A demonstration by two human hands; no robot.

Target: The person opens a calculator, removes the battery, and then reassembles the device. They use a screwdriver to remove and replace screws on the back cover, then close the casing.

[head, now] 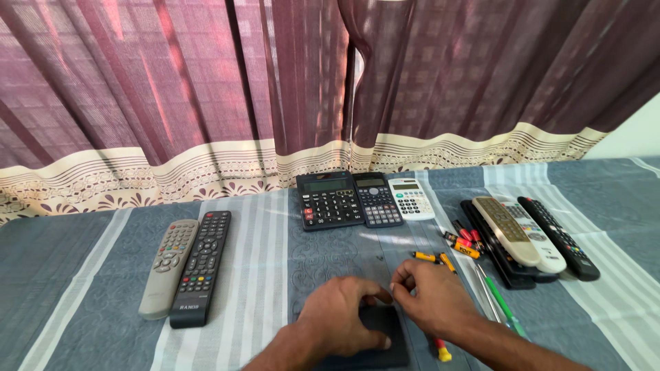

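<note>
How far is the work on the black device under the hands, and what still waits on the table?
Nothing looks finished. In hand: the left hand presses a flat black device and the right hand pinches at its top edge. Waiting: loose batteries, three calculators, two remotes on the left, several on the right.

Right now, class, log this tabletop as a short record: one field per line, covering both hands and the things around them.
Surface: striped blue-grey cloth
Left hand: pressing on a flat black device
Right hand: fingertips at the device's top edge
Left side: grey remote, black remote
Centre back: three calculators
Right side: stacked remotes, loose batteries, green pen
Backdrop: maroon curtain
</note>
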